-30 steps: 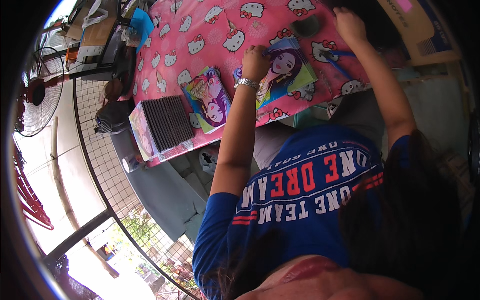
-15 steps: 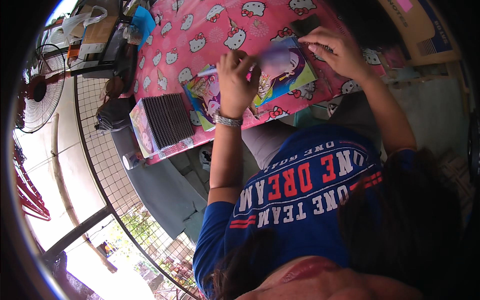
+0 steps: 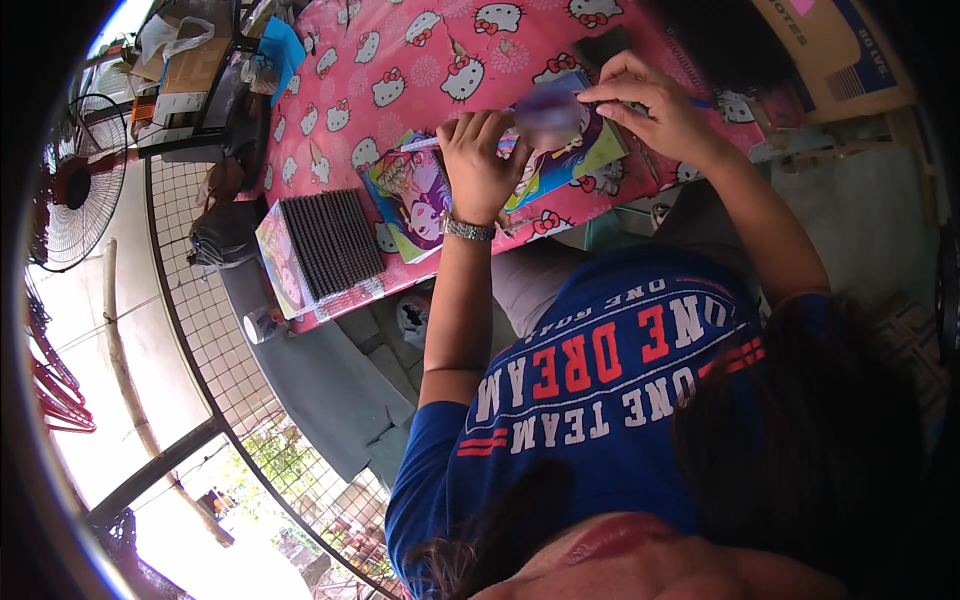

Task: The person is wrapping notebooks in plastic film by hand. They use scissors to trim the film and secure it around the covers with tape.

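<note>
My left hand [image 3: 480, 165], a metal-banded watch [image 3: 467, 230] on its wrist, is closed over the edge of a colourful printed cover [image 3: 415, 145]. Beneath it, bright covers with cartoon figures [image 3: 415, 205] lie near the table's front edge. My right hand [image 3: 650, 105] is raised to the right, its thumb and forefinger pinched together; what they hold is too small to make out. Between the hands, part of the cover is blurred. More cartoon covers [image 3: 600, 150] lie under the right hand. A stack of notebooks with black spiral bindings [image 3: 330, 245] stands to the left.
A pink cloth with cartoon cats [image 3: 460, 80] covers the table. Cardboard boxes [image 3: 840, 60] stand at the far right, beside a dark object [image 3: 725, 45]. A fan [image 3: 85, 190], a blue sheet [image 3: 282, 55] and a wire grille [image 3: 190, 260] are on the left.
My right hand's fingertips have come left and slightly nearer, toward the left hand. My left hand has shifted a little to the right and nearer.
</note>
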